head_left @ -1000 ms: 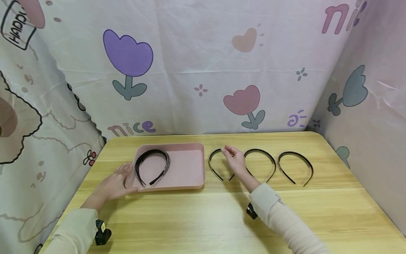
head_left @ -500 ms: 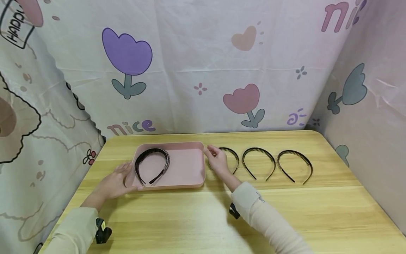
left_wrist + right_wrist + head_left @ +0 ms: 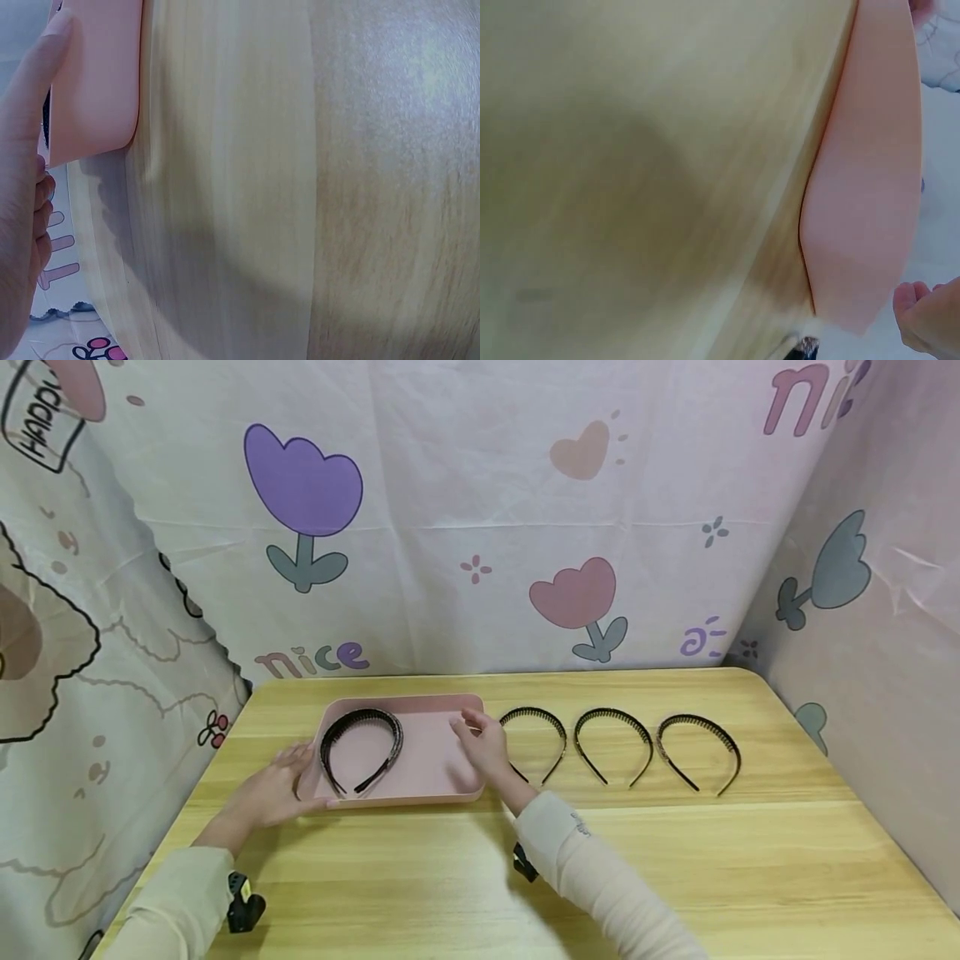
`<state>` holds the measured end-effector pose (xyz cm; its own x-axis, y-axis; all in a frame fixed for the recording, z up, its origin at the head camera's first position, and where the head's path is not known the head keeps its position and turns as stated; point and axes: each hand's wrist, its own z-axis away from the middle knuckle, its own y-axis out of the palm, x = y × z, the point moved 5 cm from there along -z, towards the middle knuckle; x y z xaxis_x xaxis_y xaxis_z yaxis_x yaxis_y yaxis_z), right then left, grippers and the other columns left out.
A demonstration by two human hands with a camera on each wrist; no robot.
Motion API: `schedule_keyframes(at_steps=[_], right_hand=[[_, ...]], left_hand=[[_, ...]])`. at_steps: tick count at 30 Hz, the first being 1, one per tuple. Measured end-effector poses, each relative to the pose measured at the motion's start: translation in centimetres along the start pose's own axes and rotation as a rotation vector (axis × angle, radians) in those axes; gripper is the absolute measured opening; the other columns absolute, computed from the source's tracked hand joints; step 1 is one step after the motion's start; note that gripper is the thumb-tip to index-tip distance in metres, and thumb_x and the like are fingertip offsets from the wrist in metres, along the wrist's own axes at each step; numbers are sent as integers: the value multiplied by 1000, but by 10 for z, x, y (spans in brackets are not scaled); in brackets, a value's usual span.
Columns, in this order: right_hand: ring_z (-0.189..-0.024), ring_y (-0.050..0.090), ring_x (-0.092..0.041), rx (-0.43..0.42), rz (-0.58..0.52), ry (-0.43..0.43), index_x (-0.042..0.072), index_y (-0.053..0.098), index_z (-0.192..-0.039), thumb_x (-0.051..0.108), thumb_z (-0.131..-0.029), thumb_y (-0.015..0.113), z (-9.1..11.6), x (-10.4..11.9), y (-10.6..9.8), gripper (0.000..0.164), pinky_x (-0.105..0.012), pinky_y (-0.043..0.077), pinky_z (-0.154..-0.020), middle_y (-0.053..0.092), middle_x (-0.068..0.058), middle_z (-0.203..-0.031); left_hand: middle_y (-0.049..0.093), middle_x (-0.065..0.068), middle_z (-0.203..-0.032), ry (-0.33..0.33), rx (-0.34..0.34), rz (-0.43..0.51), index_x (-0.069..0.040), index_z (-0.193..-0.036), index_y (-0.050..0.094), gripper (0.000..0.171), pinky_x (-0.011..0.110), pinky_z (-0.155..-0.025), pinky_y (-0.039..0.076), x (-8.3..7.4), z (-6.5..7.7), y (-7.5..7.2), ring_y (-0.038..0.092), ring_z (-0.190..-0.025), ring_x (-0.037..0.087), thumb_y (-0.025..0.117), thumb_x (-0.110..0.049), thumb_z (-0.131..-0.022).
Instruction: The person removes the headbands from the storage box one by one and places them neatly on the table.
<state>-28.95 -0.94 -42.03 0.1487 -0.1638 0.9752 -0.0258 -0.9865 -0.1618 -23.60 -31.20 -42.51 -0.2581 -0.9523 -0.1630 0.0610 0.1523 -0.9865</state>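
A pink tray (image 3: pixel 431 752) lies on the table with black headbands (image 3: pixel 363 718) grouped at its left side; how many overlap there I cannot tell. My left hand (image 3: pixel 272 793) holds the tray's left end, its thumb on the front rim (image 3: pixel 94 82). Over the tray's right part hovers my right hand (image 3: pixel 485 745), fingers loosely bent and nothing visible between them. To the right of the tray, three toothed black headbands stand in a row on the table: a near one (image 3: pixel 534 712), a middle one (image 3: pixel 613 713) and a far right one (image 3: pixel 699 720).
The wooden table (image 3: pixel 420 877) has a light, streaked top. A printed cloth (image 3: pixel 442 468) hangs behind it and along both sides. Each sleeve cuff carries a small black camera, such as the left one (image 3: pixel 243 906).
My right hand has moved left, from the nearest loose headband past the tray's right edge to above the tray. That headband still lies on the table. My left hand stays put.
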Motion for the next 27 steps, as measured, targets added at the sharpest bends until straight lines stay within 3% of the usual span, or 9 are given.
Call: schedule_keyframes(at_steps=[12, 19, 27], right_hand=[[-109, 57, -40, 30, -16, -29, -14, 56, -118, 12, -87, 61, 1, -3, 26, 40, -45, 48, -96, 58, -29, -120], [-108, 59, -35, 32, 65, -21, -8, 57, -119, 14, -86, 63, -2, 1, 43, 40, -39, 50, -95, 61, -21, -120], [-107, 60, -32, 30, 55, 11, -7, 59, -118, 15, -84, 66, 1, -2, 71, 41, -33, 52, -92, 62, -19, -119]], left_hand=[[30, 29, -145, 3, 1, 0, 9, -139, 33, 103, 64, -103, 31, 1, 0, 1, 28, -129, 54, 61, -65, -74], [31, 28, -145, 8, -7, -3, 8, -140, 32, 103, 63, -103, 31, 4, -2, -1, 28, -130, 53, 61, -65, -74], [31, 28, -145, 6, -8, -1, 7, -140, 33, 102, 64, -103, 31, 3, 0, 0, 28, -130, 53, 61, -66, -74]])
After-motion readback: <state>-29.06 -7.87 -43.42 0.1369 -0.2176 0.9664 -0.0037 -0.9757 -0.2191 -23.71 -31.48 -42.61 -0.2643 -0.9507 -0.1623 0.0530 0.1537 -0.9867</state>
